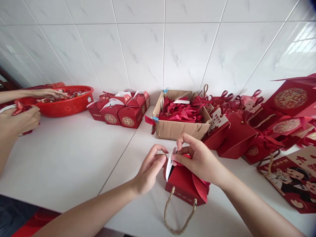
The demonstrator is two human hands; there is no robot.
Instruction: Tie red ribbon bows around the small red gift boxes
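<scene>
A small red gift box (184, 186) stands on the white table in front of me, with a loop of twisted rope handle (179, 230) hanging toward me. Its top is partly open, and one flap shows its white inner side. My right hand (198, 159) reaches over the box and pinches the top flap between thumb and fingers. On the other side, my left hand (149, 169) has curled fingers against the edge of the same flap; some of its fingertips are hidden behind it.
Behind the box is a cardboard carton (181, 130) of red ribbons, with clips on its rim. Several closed red boxes (130, 115) stand left of it, many more (237, 135) right. A co-worker's hands (22, 118) work by a red basin (66, 107) of wrapped sweets.
</scene>
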